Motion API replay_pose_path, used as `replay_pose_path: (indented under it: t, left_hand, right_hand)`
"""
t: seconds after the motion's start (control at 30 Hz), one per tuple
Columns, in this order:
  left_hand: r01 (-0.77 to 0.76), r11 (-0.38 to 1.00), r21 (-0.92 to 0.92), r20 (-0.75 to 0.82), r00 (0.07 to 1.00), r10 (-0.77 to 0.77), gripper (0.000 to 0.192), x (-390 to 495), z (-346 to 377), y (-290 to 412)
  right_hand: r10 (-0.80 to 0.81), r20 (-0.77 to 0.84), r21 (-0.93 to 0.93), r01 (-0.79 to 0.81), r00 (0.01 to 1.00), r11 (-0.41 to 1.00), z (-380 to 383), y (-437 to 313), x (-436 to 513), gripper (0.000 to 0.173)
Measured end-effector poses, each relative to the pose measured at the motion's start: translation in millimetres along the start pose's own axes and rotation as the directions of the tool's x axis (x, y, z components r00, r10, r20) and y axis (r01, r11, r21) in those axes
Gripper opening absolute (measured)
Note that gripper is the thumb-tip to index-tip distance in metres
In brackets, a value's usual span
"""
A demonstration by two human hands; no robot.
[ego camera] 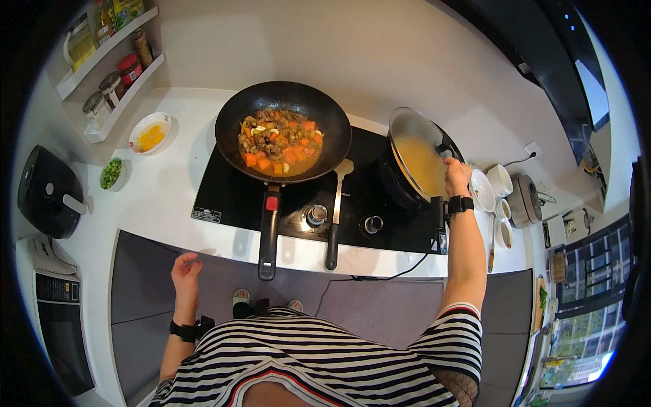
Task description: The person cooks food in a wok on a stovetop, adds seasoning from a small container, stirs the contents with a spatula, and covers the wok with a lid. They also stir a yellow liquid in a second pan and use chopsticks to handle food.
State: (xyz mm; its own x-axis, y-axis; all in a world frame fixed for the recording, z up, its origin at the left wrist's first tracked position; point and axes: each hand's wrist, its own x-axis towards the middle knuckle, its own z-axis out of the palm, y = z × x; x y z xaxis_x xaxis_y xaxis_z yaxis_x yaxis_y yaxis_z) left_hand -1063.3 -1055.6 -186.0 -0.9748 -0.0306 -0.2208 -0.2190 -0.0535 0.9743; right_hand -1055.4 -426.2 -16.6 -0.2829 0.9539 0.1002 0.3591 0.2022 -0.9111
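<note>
My right hand [457, 177] grips the dark knob of a glass lid [414, 132], which is tilted over a dark pot [394, 178] on the right side of the black cooktop [305, 203]. Yellowish contents show at the pot. My left hand [186, 272] hangs in front of the counter edge, holding nothing, fingers loosely curled. On the left side of the cooktop, a black wok [330, 112] holds stewed meat and carrot chunks [279, 142] in sauce, its handle pointing towards me. Between wok and pot lies a metal spatula [337, 198] with a black handle.
A bowl of egg yolks [151, 133] and a bowl of chopped greens [112, 174] stand left. Beyond them are an air fryer [51, 193] and spice shelves [122, 86]. White bowls [481, 191] and a rice cooker [525, 201] stand right. A cable [407, 272] hangs at the counter front.
</note>
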Motion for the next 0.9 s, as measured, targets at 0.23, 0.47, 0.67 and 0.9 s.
replay_pose_path:
  t: [0.23, 0.47, 0.67, 0.9]
  left_hand:
    - [-0.005, 1.0, -0.011, 0.071, 0.997, 0.006, 0.019, 15, 10, 0]
    - [-0.021, 0.997, -0.073, 0.131, 0.991, 0.031, 0.019, 33, 3, 13]
    - [-0.033, 0.997, -0.076, 0.123, 0.991, 0.042, 0.018, 45, -30, 14]
    - [-0.008, 0.995, -0.098, 0.061, 0.998, 0.014, 0.019, 60, -73, 1]
  right_hand:
    - [-0.21, 0.089, 0.017, 0.209, 0.974, 0.978, -3, -47, -47, 0.015]
    - [-0.321, 0.325, 0.284, 0.233, 0.89, 0.93, 33, -99, -130, 0.013]
    - [-0.349, 0.388, 0.237, 0.273, 0.853, 0.932, 103, -114, -198, 0.016]
    - [-0.32, 0.487, 0.16, 0.277, 0.813, 0.948, 170, -107, -236, 0.022]
